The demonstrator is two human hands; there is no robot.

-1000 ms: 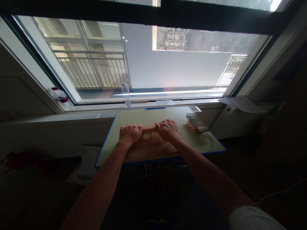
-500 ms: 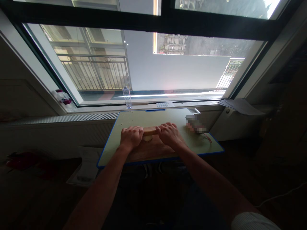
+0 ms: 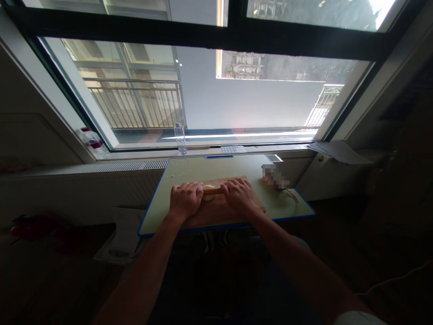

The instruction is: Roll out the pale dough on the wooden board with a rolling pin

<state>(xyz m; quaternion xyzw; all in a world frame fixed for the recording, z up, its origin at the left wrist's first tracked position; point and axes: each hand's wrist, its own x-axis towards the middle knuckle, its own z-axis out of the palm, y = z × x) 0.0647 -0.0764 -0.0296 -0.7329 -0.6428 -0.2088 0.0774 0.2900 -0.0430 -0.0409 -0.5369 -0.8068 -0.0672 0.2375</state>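
A wooden rolling pin (image 3: 212, 191) lies crosswise between my two hands. My left hand (image 3: 186, 198) is wrapped round its left end, and my right hand (image 3: 237, 193) grips the right end. Under the pin's middle sits a pale piece of dough (image 3: 209, 197), showing on both the far and near sides of the pin. The dough rests on a brown wooden board (image 3: 216, 213), partly covered by my hands and forearms. This board lies on a pale green table with a blue edge (image 3: 287, 205).
A blurred-out object (image 3: 275, 177) lies at the table's right. White crumbs (image 3: 172, 176) dot its far left. On the windowsill stand a clear bottle (image 3: 180, 139) and another bottle with a purple label (image 3: 92, 141). Papers (image 3: 338, 151) lie at the right.
My hands and the rolling pin have moved slightly toward me. The pin now crosses the dough's middle instead of its far side, and the board's far edge has come into view.
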